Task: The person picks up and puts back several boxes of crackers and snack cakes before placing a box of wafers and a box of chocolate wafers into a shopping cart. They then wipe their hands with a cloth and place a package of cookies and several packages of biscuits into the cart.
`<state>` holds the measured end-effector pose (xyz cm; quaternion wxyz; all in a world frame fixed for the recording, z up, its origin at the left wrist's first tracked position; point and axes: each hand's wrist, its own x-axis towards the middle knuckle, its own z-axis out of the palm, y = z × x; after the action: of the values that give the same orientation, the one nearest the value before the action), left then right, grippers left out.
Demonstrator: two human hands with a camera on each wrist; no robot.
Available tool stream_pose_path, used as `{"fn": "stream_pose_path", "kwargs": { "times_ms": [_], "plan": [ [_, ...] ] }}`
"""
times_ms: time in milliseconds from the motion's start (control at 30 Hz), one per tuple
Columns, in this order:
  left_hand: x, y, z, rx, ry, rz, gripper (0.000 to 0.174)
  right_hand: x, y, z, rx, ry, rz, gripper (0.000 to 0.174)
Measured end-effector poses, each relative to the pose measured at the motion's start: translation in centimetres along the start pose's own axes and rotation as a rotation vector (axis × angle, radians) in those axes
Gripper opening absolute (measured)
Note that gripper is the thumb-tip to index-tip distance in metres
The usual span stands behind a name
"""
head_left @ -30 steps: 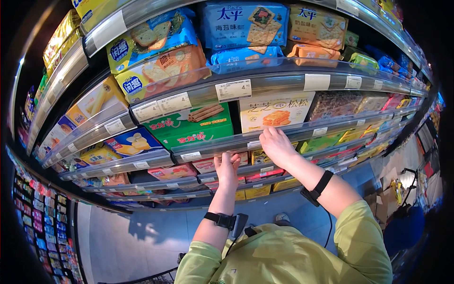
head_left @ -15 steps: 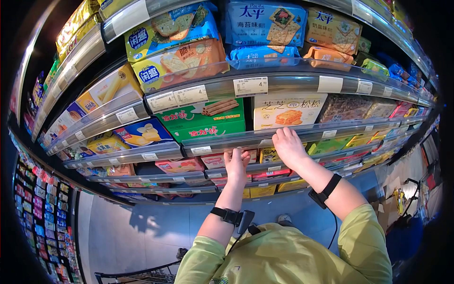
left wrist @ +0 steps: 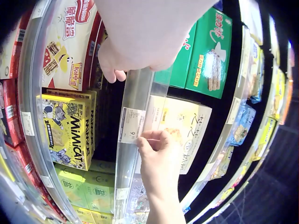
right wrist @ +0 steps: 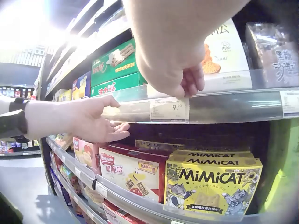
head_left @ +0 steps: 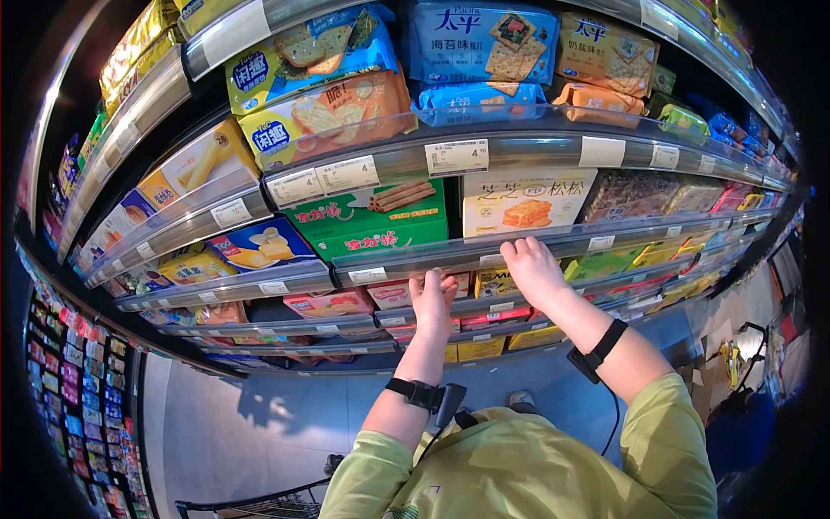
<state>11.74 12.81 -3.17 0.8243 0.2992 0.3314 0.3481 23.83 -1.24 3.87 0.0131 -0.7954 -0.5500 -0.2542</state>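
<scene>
My right hand (head_left: 533, 270) is at the front rail (head_left: 402, 262) of a shelf, its fingers curled. Thumb and forefinger pinch the corner of a white price tag (right wrist: 169, 112) reading 9.90, which lies along that rail. To its left, my left hand (head_left: 432, 301) is relaxed against the same rail, thumb in front and fingers below the edge, holding nothing. Just behind the right hand stands a white box (head_left: 524, 197) picturing layered pastry. Green boxes (head_left: 372, 230) of wafer rolls are stacked behind the rail near the left hand.
Yellow MIMICAT boxes (right wrist: 212, 182) and a red-and-white Nestle box (right wrist: 132, 171) stand on the shelf below. Cracker packs (head_left: 484, 48) fill the shelf above. A clear plastic lip (right wrist: 224, 84) runs along the rail. Behind the left arm is a cart (head_left: 259, 503).
Over the second, the view shifted and both hands appear farther right. In the last half second my right hand moved slightly down and right along the rail; the left stayed put.
</scene>
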Motion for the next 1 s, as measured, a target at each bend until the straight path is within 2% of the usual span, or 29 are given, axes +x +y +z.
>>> {"fn": "stream_pose_path", "kwargs": {
  "times_ms": [200,467,500,600,800,867,900,1000],
  "plan": [
    [0.1,0.0,0.0,0.002,-0.001,-0.004,0.032,-0.5,0.0,0.2,0.083,0.01,-0.041,0.011],
    [-0.2,0.3,0.1,0.026,-0.009,0.012,0.036,-2.3,-0.5,0.8,0.212,0.142,0.002,0.039],
    [0.0,0.2,0.1,0.026,-0.01,0.018,0.036,-2.6,-0.6,0.7,0.225,0.111,0.024,0.041],
    [0.3,0.1,0.0,0.035,0.01,0.004,0.034,-3.6,-0.6,0.4,0.281,0.175,0.026,0.04],
    [0.8,0.0,-1.1,0.138,-0.017,-0.024,0.041,-8.9,0.4,0.9,0.475,0.099,0.062,0.02],
    [1.3,-0.5,-2.0,0.109,-0.076,-0.006,0.036,-12.0,1.6,2.1,0.614,-0.196,0.103,0.014],
    [1.0,-0.6,-2.3,0.063,-0.081,-0.014,0.029,-13.8,2.2,2.6,0.595,-0.256,0.109,0.012],
    [0.2,-1.5,-4.4,0.081,-0.071,-0.146,0.024,-19.5,3.4,4.0,0.653,-0.433,0.227,0.012]
  ]
}}
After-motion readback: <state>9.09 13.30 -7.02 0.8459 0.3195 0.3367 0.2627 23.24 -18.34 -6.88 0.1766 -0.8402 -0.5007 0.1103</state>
